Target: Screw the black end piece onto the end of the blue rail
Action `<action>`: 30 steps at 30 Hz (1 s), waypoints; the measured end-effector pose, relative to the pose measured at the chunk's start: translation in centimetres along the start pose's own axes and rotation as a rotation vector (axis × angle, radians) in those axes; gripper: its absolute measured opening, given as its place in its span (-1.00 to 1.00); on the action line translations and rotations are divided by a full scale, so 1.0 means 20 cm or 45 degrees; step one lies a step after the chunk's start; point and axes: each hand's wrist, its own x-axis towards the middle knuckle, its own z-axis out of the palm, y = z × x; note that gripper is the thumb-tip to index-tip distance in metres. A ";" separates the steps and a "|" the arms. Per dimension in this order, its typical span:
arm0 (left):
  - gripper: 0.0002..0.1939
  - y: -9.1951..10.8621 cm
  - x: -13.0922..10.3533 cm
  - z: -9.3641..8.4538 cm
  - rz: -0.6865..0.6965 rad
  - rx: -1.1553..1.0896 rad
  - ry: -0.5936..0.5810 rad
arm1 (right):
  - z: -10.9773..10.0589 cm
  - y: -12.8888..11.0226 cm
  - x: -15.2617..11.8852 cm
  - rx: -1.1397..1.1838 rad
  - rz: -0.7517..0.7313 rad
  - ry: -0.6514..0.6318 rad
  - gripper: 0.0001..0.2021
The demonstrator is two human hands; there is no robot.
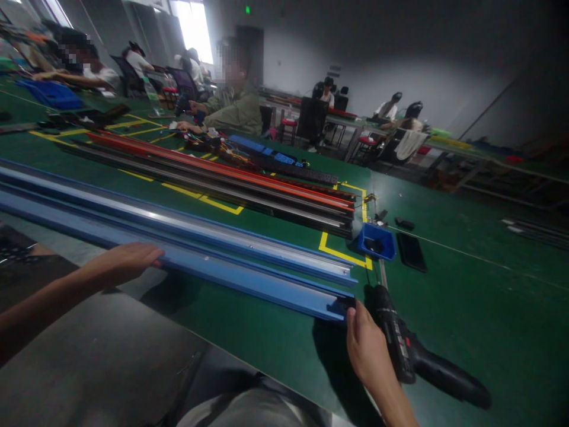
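Observation:
A long blue metal channel (267, 286) lies nearest me, tilted down to the right. My left hand (127, 261) is closed over its near edge, left of the middle; the thumb is hidden. At the channel's right end a small black end piece (344, 303) sits in the opening. My right hand (367, 341) pinches this end piece against the channel end, though its fingertips are partly hidden. Behind runs a second blue channel (213, 234) with a shiny inner face. A black cordless drill (395, 332) lies just right of my right hand.
Black and orange rails (231, 187) lie farther back on the green table (466, 308). A blue bin (377, 242) with small dark parts stands beside a black phone (411, 251). Across the table sits a person in a green jacket (240, 110) near wiring; others work beyond.

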 end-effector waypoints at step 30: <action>-0.73 -0.02 0.97 -0.52 -0.118 0.214 -0.085 | -0.17 0.04 0.98 -0.181 -0.006 -0.105 -0.63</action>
